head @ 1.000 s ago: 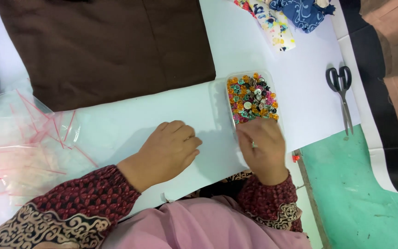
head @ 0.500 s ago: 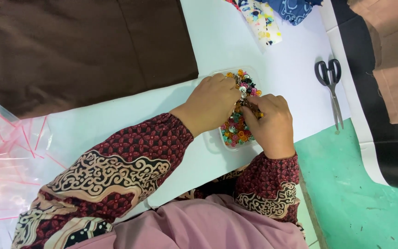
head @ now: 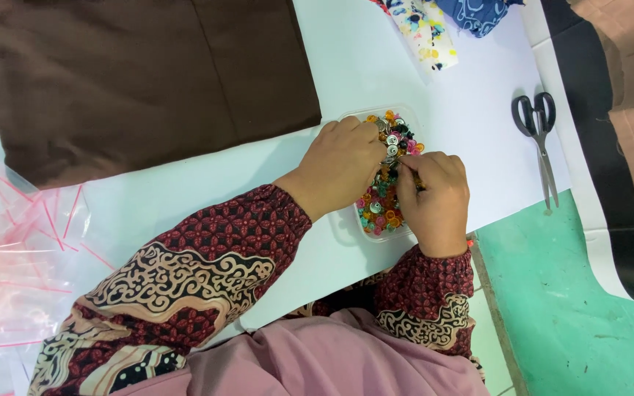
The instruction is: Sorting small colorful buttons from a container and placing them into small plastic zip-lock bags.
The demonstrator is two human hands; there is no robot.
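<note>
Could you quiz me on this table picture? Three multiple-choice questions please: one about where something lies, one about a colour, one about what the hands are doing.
1. Where do the scissors lie?
A. on the brown cloth
B. on the white sheet, right of the bead tray
C. inside the tray

2. What colour is the large cloth at top left?
A. brown
B. green
C. yellow

3. What are the two hands doing?
A. resting flat on the table
B. cutting cloth
C. reaching into the tray of mixed beads

Answers: 1 B, they sit on white paper beyond the tray. 2 A, it is plainly dark brown. 3 C, left hand and right hand meet over the beads.
</note>
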